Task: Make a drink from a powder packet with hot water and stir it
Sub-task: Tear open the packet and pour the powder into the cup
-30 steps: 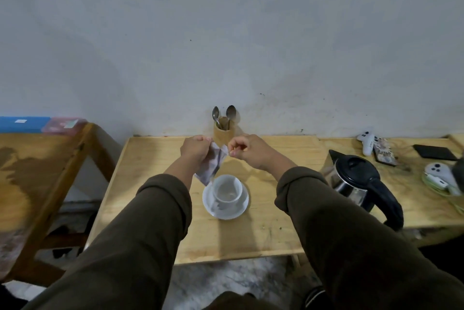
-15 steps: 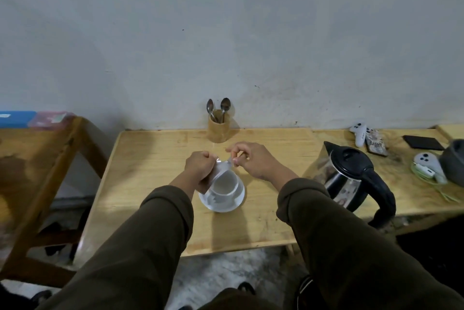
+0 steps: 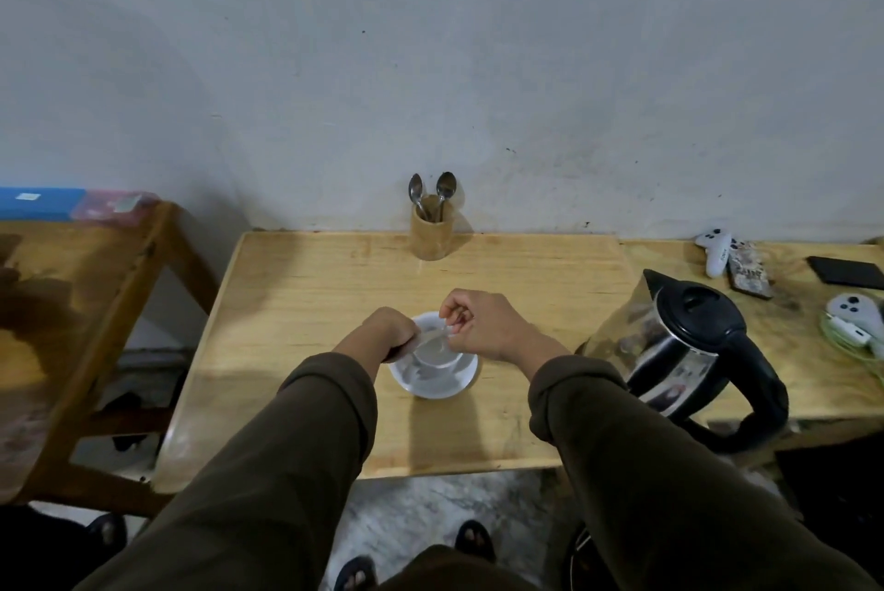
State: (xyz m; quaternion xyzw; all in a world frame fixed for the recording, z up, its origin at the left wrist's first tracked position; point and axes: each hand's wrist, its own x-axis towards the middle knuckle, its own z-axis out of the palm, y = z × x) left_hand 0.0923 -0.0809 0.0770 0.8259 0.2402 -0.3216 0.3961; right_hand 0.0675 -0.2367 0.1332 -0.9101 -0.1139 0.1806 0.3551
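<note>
Overhead, two hands working a packet above a white cup

Seemingly mid-tear or mid-pour, a person in dark olive sleeves is holding a pale powder packet (image 3: 429, 337) directly over a white cup (image 3: 436, 357) that is sitting on a white saucer (image 3: 433, 387). The left hand (image 3: 393, 333) is closing in a fist around the packet's left end, while the right hand (image 3: 483, 329) is pinching its right end between thumb and fingertips (image 3: 452, 327). The packet is blurring against the white of the cup, so whether it is open, or whether any powder is falling, cannot be told. The cup's inside is mostly hiding behind the packet and knuckles.

The saucer is sitting near the middle of a light wooden table (image 3: 306, 303), with bare board stretching wide to its left and toward the wall. A wooden holder (image 3: 430, 234) with two spoons (image 3: 433, 193) is standing at the back edge, well apart from the hands. To the right, a black-lidded kettle (image 3: 689, 351) is standing near the front edge, its handle reaching past it. Game controllers (image 3: 715, 248) and a dark phone (image 3: 844, 272) are lying farther right, the frame cutting off the table there. A second table (image 3: 81, 284) is running out of view on the left.
</note>
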